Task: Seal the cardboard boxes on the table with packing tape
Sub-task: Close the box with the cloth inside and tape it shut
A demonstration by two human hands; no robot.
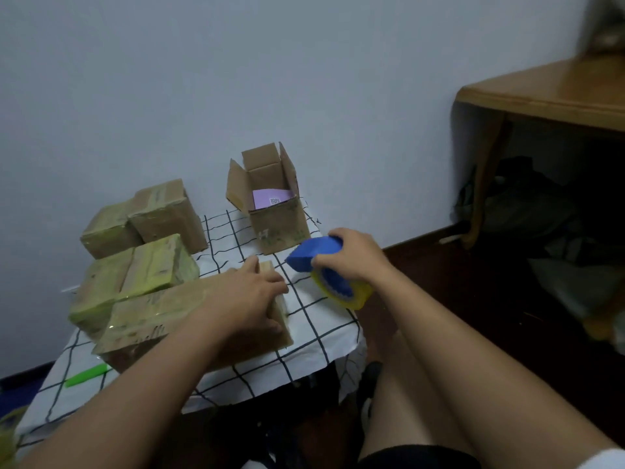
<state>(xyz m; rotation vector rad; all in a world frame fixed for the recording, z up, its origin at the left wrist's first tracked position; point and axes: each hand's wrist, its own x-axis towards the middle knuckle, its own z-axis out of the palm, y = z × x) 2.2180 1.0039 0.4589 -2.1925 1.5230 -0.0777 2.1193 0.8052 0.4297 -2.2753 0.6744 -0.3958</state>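
Note:
My left hand (252, 296) lies on the right end of a long taped cardboard box (162, 319) near the table's front, its fingers curled over the box's edge. My right hand (351, 253) grips a blue tape dispenser (313, 253) carrying a yellowish roll of packing tape (351, 294), held just right of that box above the cloth. An open cardboard box (270, 211) with raised flaps and a purple card inside stands at the back. Three taped boxes sit at the left: one (135, 275) in the middle, two (108, 231) (169, 214) behind it.
The small table wears a white cloth with a black grid (311, 336). A green pen (88, 375) lies on its front left. A wooden desk (541, 93) stands at the right with dark bags beneath. My bare legs are below the table's right edge.

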